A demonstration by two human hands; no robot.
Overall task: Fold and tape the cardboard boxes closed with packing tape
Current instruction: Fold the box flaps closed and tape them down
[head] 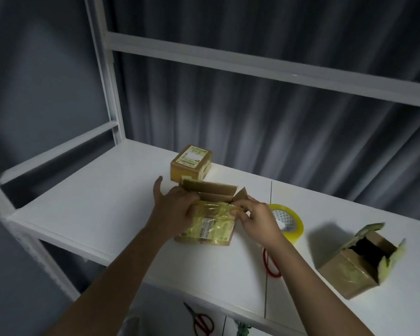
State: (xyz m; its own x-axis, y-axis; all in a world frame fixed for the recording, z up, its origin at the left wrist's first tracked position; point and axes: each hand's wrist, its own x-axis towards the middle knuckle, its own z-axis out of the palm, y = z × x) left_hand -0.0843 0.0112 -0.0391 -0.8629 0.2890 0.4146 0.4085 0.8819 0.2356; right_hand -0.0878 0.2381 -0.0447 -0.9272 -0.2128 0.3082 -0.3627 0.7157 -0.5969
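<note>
Lying on the white table (87, 202), the open cardboard box (207, 214) is brown, wrapped in crinkled yellowish tape with a printed label on its near face, and its top flaps stand up and apart. The left hand (174, 209) lies against the box's left side with fingers curled over the top edge and thumb spread away. The right hand (255, 218) pinches the taped flap at the box's right corner between thumb and fingers. Just behind the box stands a closed box (192, 163), nearly touching its rear flap. To the right of the box, behind the right hand, lies the tape roll (289, 221); a red loop (270, 265) shows under the right wrist. Further right, well apart, a second open box (359, 260) sits tilted. Left of the box the tabletop runs bare to its edge. Below the table's near edge, red-handled scissors (201, 322) are visible.
</note>
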